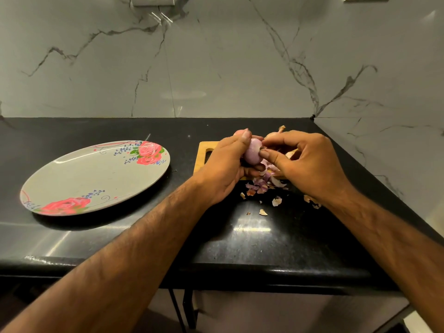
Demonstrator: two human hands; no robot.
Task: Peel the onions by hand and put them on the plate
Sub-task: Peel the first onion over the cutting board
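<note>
Head camera: left fingers (243,137) curl round a mostly peeled purple onion (253,152), thumb on top, while right fingers (268,155) pinch its side. The left hand (223,164) and right hand (305,162) meet just above a wooden board (201,156), forearms angling inward. Peel scraps (259,186) litter the black desk (252,236); the flowered plate (96,174) lies well apart, leftward.

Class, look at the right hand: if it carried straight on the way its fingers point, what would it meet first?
The onion. The right hand points left at it and seems to touch it with its fingertips, though depth is hard to judge. The left hand grips the onion from the other side.
</note>
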